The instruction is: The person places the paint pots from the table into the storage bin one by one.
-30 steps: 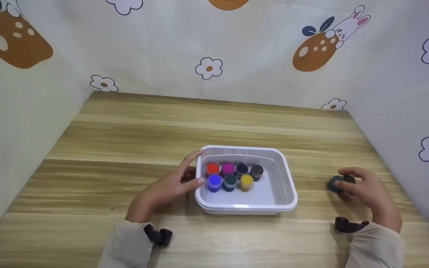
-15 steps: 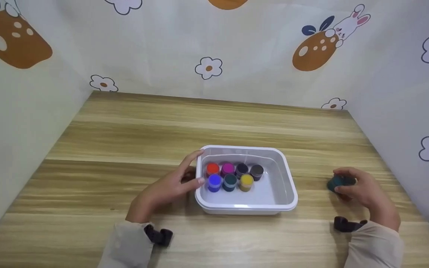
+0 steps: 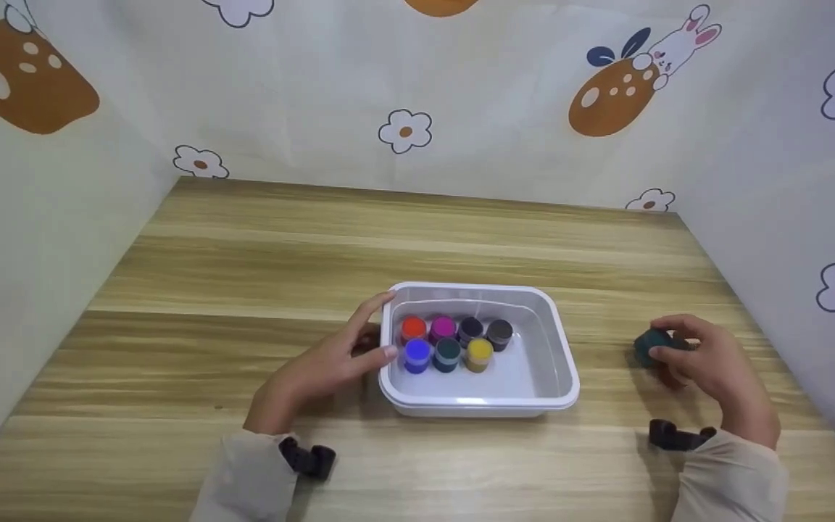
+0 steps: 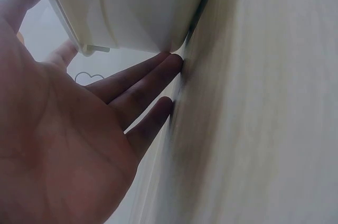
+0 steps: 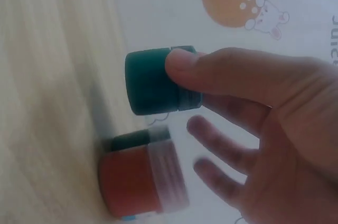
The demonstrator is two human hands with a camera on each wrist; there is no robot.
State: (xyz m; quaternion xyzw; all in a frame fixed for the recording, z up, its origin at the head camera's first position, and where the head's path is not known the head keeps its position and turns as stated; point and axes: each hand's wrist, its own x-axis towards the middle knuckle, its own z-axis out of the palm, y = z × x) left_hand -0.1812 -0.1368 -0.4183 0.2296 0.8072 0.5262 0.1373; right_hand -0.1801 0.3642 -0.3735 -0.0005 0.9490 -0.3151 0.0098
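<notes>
My left hand [image 3: 320, 366] rests at the left side of a white plastic tray [image 3: 472, 401], thumb and index fingertips on its rim. In the left wrist view the other fingers are spread, their tips beside the tray's base. Several small paint pots stand inside in two rows, among them red [image 3: 413, 328], magenta [image 3: 443, 328], blue [image 3: 417, 353] and yellow [image 3: 478, 353]. To the right, my right hand [image 3: 715, 366] pinches a dark green paint pot [image 5: 150, 81] between thumb and fingers. That pot lies sideways in the right wrist view, apart from the table.
Beneath the right hand stand a reddish-brown pot [image 5: 129, 182] and, partly hidden behind it, another dark green pot [image 5: 132, 139]. The wooden table [image 3: 280, 246] is bounded by patterned cloth walls [image 3: 316, 94] at the back and sides.
The fingers of my right hand have shifted around the green pot, and the hand has risen slightly with it. My left hand and the tray have stayed in place.
</notes>
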